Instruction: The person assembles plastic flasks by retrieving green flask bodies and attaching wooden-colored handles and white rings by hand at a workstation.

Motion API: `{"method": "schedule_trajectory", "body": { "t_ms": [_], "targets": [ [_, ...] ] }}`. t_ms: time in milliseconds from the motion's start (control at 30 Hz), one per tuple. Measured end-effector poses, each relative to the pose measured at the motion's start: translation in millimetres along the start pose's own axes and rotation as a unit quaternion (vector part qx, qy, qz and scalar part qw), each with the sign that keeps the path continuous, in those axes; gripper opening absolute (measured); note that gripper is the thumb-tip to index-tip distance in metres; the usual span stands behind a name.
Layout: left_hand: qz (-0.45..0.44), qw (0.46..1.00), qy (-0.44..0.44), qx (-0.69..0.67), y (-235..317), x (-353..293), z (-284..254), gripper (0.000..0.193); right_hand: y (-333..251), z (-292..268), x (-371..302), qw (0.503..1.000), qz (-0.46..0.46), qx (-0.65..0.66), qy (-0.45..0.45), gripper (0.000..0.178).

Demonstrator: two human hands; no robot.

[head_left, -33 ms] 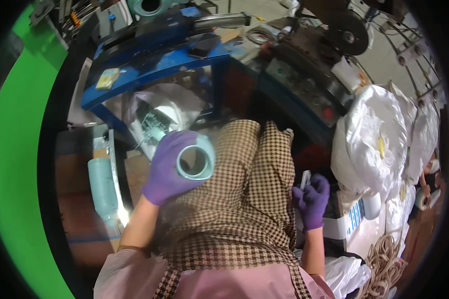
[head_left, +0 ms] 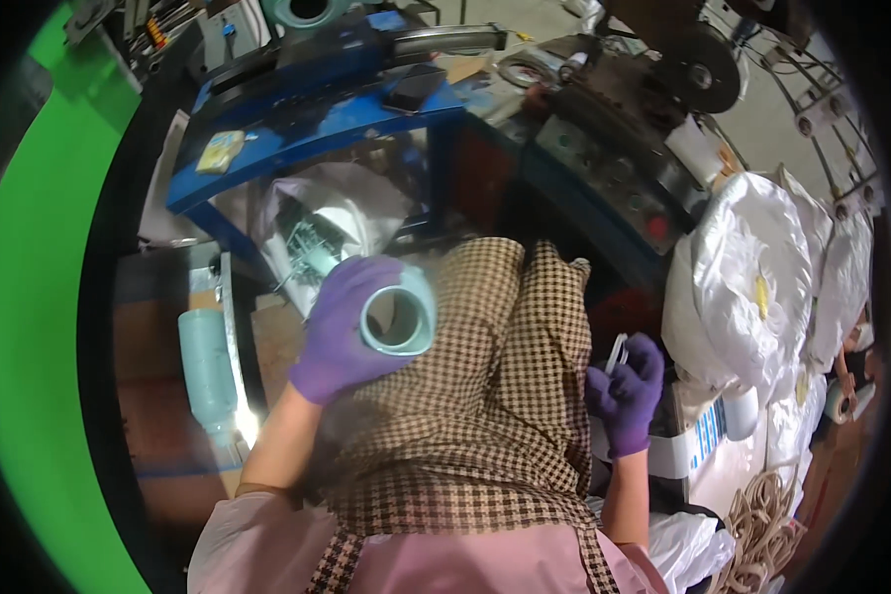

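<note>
- Cluttered workshop floor surrounds us in the head view: a blue bench (head_left: 193, 188) ahead on the left, a dark machine (head_left: 604, 163) with a red button (head_left: 656, 227) ahead on the right, and bulging white sacks (head_left: 728, 297) beyond our right hand.
- Our left hand (head_left: 339, 332), in a purple glove, is wrapped round a pale teal container (head_left: 427, 312), clamped on its side, with the round mouth facing up towards us; the container is over the left part of our checked apron (head_left: 475, 396).
- Our right hand (head_left: 626, 396), gloved too, has its fingers curled together on a thin white tool (head_left: 617, 348) (its tip is too small for us to tell whether it is a blade), well apart from the container.
- Near our left forearm lies a second teal piece (head_left: 208, 366), bottle-shaped; past the held container, teal scraps (head_left: 312, 247) sit in an open pale bag (head_left: 361, 203).
- We judge that the container could twist or slip, since one smooth-gloved hand alone supports it.
- Should the white tool prove sharp, a skid off the curved rim could nick our left fingers or snag the apron beneath, most likely from pressing too hard against a loose hold.
</note>
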State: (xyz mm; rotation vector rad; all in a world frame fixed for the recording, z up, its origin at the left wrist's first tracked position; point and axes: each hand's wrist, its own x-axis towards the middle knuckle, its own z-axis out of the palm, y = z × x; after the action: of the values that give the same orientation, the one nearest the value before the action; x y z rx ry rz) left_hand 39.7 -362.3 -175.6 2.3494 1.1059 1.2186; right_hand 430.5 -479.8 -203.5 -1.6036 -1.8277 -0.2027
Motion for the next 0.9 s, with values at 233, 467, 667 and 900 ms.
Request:
{"method": "schedule_trajectory", "body": {
  "t_ms": [233,467,667,900],
  "targets": [
    [0.038,0.999,0.006,-0.037,7.2,15.3,3.3,0.071,-102.1,7.0,97.5,0.888,-0.05,0.392,-0.234,0.06],
    [0.044,0.996,-0.001,-0.081,16.5,23.6,5.9,0.061,-160.1,53.1,108.4,0.912,-0.154,0.3,-0.232,0.027],
    [0.06,0.998,0.006,-0.027,20.3,24.4,23.0,0.051,-169.5,66.3,94.6,0.954,-0.117,0.162,-0.223,0.014],
    [0.075,0.993,-0.084,0.038,30.6,19.0,36.2,0.06,-130.9,62.9,84.4,0.902,-0.091,0.271,-0.324,0.015]
  ]
}}
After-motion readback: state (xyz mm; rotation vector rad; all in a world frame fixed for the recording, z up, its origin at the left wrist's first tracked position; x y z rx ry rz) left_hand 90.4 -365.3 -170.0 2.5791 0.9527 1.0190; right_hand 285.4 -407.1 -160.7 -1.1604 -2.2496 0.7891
